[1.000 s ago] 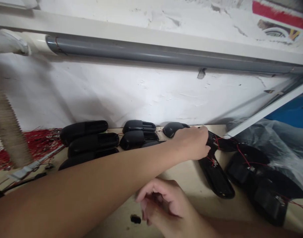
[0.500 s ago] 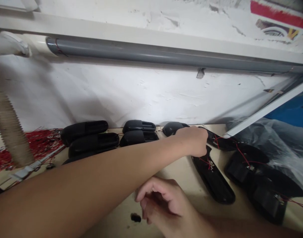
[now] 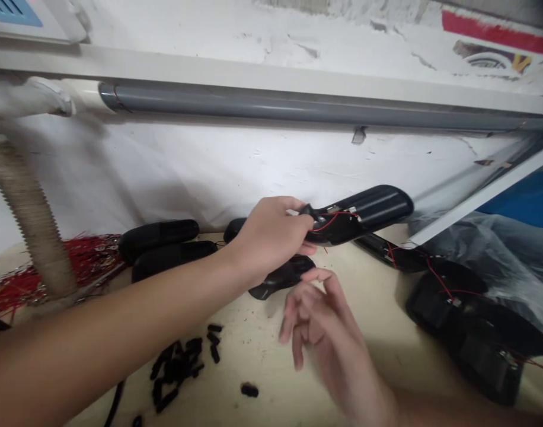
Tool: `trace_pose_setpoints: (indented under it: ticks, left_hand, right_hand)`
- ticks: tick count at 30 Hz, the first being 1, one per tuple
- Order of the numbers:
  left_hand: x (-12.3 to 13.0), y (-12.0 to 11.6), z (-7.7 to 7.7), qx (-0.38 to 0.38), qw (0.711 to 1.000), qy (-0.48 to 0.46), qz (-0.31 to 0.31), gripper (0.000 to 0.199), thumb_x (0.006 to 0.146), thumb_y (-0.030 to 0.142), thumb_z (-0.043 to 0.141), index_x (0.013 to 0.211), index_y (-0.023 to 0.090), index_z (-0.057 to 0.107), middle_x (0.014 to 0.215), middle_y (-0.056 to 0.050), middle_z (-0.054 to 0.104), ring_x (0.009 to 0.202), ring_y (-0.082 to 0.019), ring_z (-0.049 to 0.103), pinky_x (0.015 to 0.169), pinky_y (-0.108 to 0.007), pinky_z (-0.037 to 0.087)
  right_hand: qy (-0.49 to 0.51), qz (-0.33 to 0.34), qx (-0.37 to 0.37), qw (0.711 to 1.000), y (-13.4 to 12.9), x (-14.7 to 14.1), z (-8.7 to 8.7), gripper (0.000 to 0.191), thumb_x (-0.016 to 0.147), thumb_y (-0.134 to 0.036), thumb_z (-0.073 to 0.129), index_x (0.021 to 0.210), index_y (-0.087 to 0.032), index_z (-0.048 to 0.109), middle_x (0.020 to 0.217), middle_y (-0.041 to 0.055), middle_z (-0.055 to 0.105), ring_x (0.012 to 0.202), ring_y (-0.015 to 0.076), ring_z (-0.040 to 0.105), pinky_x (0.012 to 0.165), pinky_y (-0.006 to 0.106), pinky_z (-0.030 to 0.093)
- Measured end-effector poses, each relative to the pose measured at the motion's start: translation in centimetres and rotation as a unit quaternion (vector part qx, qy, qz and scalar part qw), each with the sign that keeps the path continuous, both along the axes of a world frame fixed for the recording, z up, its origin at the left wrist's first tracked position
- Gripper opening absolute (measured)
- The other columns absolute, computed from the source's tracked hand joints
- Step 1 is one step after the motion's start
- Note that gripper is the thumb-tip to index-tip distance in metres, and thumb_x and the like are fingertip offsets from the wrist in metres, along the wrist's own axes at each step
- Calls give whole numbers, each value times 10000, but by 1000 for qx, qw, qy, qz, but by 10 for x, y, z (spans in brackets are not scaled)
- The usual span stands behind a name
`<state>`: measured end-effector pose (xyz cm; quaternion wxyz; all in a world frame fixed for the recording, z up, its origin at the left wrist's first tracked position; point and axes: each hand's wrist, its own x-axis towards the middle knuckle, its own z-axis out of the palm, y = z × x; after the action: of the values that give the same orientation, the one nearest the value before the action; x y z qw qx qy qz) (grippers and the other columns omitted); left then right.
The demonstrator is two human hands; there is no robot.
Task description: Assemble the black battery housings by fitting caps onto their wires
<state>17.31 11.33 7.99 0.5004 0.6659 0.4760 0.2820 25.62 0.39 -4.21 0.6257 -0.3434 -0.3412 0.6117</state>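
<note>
My left hand (image 3: pixel 275 234) grips one end of a long black plastic shell (image 3: pixel 376 210), lifted above the table and turned with its hollow inside towards me. Thin red wires and small metal contacts show in the shell. Below it is my right hand (image 3: pixel 325 320), somewhat blurred, with loosely bent fingers apart and nothing visible in them. Its fingertips come close to another black housing (image 3: pixel 283 277) lying on the table. Small black parts (image 3: pixel 178 365) lie in a loose heap under my left forearm, and a single black piece (image 3: pixel 249 389) lies apart from them.
More black housings (image 3: pixel 171 252) line the wall at the left. Wired black shells (image 3: pixel 485 350) and clear plastic film (image 3: pixel 507 267) are at the right. Red wires (image 3: pixel 91 255) pile up beside a ribbed hose (image 3: pixel 31 219). A grey pipe (image 3: pixel 271 110) crosses the wall.
My left hand has picked up the wired black shell from the table and brought it up and left, turning it. My right hand has risen rightward and its fingers have spread.
</note>
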Motion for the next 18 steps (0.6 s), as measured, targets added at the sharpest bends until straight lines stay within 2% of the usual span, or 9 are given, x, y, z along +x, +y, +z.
trace_pose_setpoints:
  ticks: [2,4,7,10,12,14,16,18]
  left_hand:
    - [-15,-15,0,13,999,-1,33,178,916,199,598,1027,182,736,995,-74,830,764,-195,830,642,-248,650]
    - [-24,-30,-6,35,998,1,47,154,931,215,613,989,201,755,919,-46,817,759,-203,815,629,-268,643]
    - [-31,-53,-20,92,994,10,52,142,939,217,662,1018,247,776,977,-6,805,873,-185,776,756,-287,641]
    - [-34,-72,-32,109,993,-13,34,171,969,240,675,1116,277,752,1090,8,799,932,-168,764,832,-288,639]
    - [-40,-84,-36,114,993,-25,19,214,983,282,689,1192,308,729,1156,16,791,956,-152,764,855,-267,642]
    - [-51,-94,-36,154,988,-15,4,238,1009,327,674,1244,345,712,1194,32,782,979,-129,760,864,-223,634]
    - [-68,-102,-36,218,975,9,28,283,1047,366,631,1329,375,652,1222,41,771,1036,-113,759,843,-169,621]
    - [-87,-107,-39,280,956,75,50,264,1054,348,618,1317,373,627,1156,47,773,1014,-103,762,766,-125,602]
  right_hand:
    - [21,-49,11,999,8,2,6,471,931,-599,755,1226,-321,514,1113,29,676,898,216,707,553,278,592]
    - [44,-64,33,996,14,4,13,448,942,-560,764,1255,-322,550,1290,57,655,1091,248,686,709,344,652]
    - [88,-75,48,992,15,5,22,384,949,-491,784,1246,-320,610,1334,50,662,1216,252,650,912,399,646]
    - [103,-102,21,989,11,5,30,445,891,-508,845,1233,-314,636,1274,46,699,1273,278,645,1030,450,609]
    - [94,-104,-8,990,9,6,33,495,837,-517,888,1213,-300,651,1201,47,722,1217,297,681,992,456,619]
    - [87,-101,-31,991,9,7,36,503,812,-509,908,1185,-277,663,1148,52,741,1107,283,722,893,411,635]
    - [85,-96,-45,991,10,7,37,501,794,-495,921,1155,-258,666,1110,56,762,962,241,745,787,351,624]
    - [77,-91,-52,991,11,7,37,508,779,-499,930,1130,-248,664,1054,55,777,839,212,749,725,326,604]
